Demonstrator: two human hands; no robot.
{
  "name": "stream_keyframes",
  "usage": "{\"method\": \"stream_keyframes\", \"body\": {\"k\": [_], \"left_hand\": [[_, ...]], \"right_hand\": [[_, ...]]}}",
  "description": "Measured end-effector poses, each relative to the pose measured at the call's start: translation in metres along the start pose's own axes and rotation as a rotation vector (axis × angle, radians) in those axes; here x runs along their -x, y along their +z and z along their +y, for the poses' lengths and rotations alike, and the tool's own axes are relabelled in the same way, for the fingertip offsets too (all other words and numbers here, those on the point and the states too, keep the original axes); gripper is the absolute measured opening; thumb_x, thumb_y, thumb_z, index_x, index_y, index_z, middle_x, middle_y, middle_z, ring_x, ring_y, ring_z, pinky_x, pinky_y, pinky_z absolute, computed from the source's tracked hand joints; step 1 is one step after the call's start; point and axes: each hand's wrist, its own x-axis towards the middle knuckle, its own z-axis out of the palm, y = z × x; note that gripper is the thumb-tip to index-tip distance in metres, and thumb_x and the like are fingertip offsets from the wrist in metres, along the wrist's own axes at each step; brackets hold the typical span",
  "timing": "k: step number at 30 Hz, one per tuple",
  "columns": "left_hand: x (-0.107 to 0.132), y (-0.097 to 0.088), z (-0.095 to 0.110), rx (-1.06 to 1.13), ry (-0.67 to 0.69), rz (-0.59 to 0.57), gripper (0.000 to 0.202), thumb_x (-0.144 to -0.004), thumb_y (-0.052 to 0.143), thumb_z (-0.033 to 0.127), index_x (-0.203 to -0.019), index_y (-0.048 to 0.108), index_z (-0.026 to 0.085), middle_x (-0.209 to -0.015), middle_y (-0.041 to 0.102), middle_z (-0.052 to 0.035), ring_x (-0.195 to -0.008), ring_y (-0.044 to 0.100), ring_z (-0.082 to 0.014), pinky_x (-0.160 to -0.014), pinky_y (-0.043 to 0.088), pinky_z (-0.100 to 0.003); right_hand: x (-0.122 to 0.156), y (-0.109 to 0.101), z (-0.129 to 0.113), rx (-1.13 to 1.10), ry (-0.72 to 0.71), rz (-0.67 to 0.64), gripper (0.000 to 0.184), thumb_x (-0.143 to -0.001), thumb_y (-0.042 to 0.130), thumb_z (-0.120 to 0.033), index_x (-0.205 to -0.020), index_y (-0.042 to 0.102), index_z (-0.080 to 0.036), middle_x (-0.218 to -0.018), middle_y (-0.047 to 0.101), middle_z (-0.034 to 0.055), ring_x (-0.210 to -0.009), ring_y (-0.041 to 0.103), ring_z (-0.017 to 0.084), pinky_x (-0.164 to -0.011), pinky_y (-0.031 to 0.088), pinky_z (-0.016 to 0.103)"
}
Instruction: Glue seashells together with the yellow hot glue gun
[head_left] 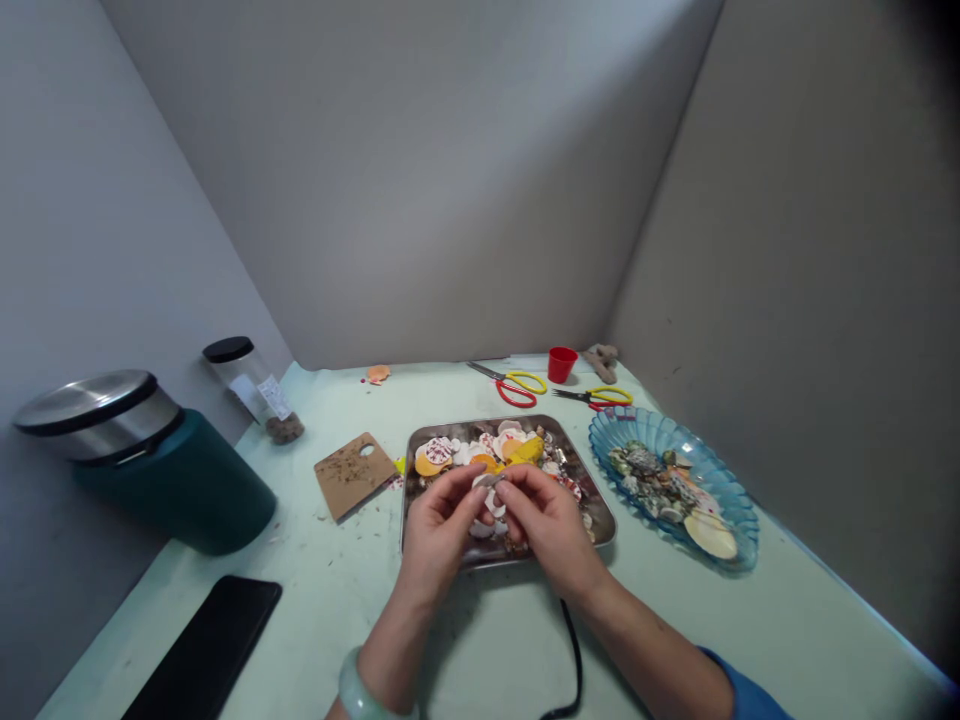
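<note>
Over the near part of a metal tray [600, 503], my two hands meet with fingertips pinched together. Between the fingertips of my left hand [442, 520] and my right hand [541, 512] is a small greyish-white shell piece [490, 481]. Its exact shape is partly covered by my thumbs and fingers. Beneath the hands, the tray holds shells in white, orange and speckled red, with a yellow shell [527, 450] near its right side. Both hands have closed fingers.
A blue glass dish [731, 490] of shells stands right. Behind the tray lie scissors [517, 385], small pliers-like cutters [600, 397] and a red cup [561, 366]. To the left are brown card [354, 475], a jar [259, 390], a teal flask [180, 485] and a black phone-like slab [210, 645].
</note>
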Motion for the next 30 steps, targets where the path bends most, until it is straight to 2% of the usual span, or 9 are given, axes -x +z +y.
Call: {"method": "stream_keyframes", "body": {"k": [4, 7, 10, 16, 21, 25, 27, 30], "left_hand": [[0.001, 0.000, 0.002, 0.007, -0.025, -0.012, 0.033, -0.074, 0.070, 0.038, -0.096, 0.067, 0.014, -0.056, 0.062, 0.0010, -0.055, 0.059, -0.0134, -0.057, 0.048, -0.025], [0.001, 0.002, 0.002, 0.017, -0.054, -0.094, 0.028, -0.073, 0.071, 0.039, -0.086, 0.062, 0.015, -0.052, 0.060, 0.0023, -0.049, 0.057, -0.0123, -0.053, 0.047, -0.023], [0.002, 0.003, 0.002, 0.034, -0.094, -0.151, 0.031, -0.072, 0.071, 0.042, -0.083, 0.056, 0.017, -0.048, 0.058, 0.0041, -0.043, 0.053, -0.0109, -0.046, 0.046, -0.022], [0.001, 0.004, 0.003, 0.047, -0.088, -0.108, 0.034, -0.069, 0.073, 0.043, -0.081, 0.055, 0.017, -0.048, 0.055, 0.0056, -0.038, 0.048, -0.0083, -0.038, 0.040, -0.018], [0.001, 0.004, 0.001, 0.050, -0.060, -0.052, 0.034, -0.068, 0.075, 0.040, -0.085, 0.057, 0.017, -0.051, 0.055, 0.0062, -0.040, 0.049, -0.0078, -0.037, 0.036, -0.017], [0.001, 0.003, 0.000, 0.038, -0.062, -0.027, 0.033, -0.070, 0.073, 0.042, -0.085, 0.056, 0.017, -0.046, 0.054, 0.0064, -0.037, 0.046, -0.0078, -0.038, 0.034, -0.017], [0.001, 0.002, 0.000, 0.040, -0.071, 0.000, 0.032, -0.071, 0.072, 0.042, -0.085, 0.055, 0.018, -0.045, 0.054, 0.0067, -0.036, 0.045, -0.0077, -0.039, 0.034, -0.017], [-0.001, 0.002, 0.000, 0.039, -0.082, 0.052, 0.033, -0.071, 0.072, 0.041, -0.086, 0.054, 0.018, -0.046, 0.055, 0.0071, -0.037, 0.046, -0.0079, -0.040, 0.035, -0.017]], "right_hand": [[0.000, 0.000, -0.001, -0.042, -0.017, 0.019, 0.022, -0.080, 0.067, -0.040, -0.079, 0.059, -0.019, -0.048, 0.045, -0.0084, -0.041, 0.037, 0.007, -0.040, 0.029, 0.019], [0.000, 0.000, 0.000, -0.049, -0.026, 0.013, 0.021, -0.080, 0.067, -0.039, -0.080, 0.060, -0.019, -0.049, 0.045, -0.0082, -0.042, 0.037, 0.007, -0.041, 0.029, 0.019], [-0.001, -0.001, 0.002, -0.034, -0.026, 0.004, 0.020, -0.079, 0.068, -0.039, -0.081, 0.062, -0.019, -0.050, 0.045, -0.0080, -0.043, 0.037, 0.007, -0.041, 0.029, 0.019], [-0.002, -0.001, 0.002, -0.010, -0.033, 0.028, 0.021, -0.076, 0.070, -0.040, -0.079, 0.065, -0.020, -0.053, 0.047, -0.0066, -0.044, 0.039, 0.008, -0.041, 0.030, 0.020], [-0.002, 0.001, 0.002, 0.019, -0.024, 0.019, 0.022, -0.076, 0.069, -0.040, -0.078, 0.064, -0.019, -0.054, 0.049, -0.0058, -0.042, 0.040, 0.008, -0.040, 0.031, 0.021], [0.001, 0.002, 0.005, 0.034, 0.003, 0.000, 0.021, -0.078, 0.066, -0.039, -0.087, 0.061, -0.021, -0.062, 0.055, -0.0038, -0.044, 0.044, 0.009, -0.040, 0.033, 0.021], [0.001, -0.002, 0.003, 0.153, -0.089, 0.033, 0.020, -0.082, 0.063, -0.037, -0.095, 0.060, -0.021, -0.072, 0.059, -0.0010, -0.053, 0.052, 0.012, -0.046, 0.039, 0.023], [-0.004, -0.014, -0.005, 0.534, -0.346, 0.118, 0.016, -0.087, 0.056, -0.030, -0.098, 0.061, -0.021, -0.088, 0.064, 0.0047, -0.071, 0.059, 0.017, -0.065, 0.046, 0.028]]}}
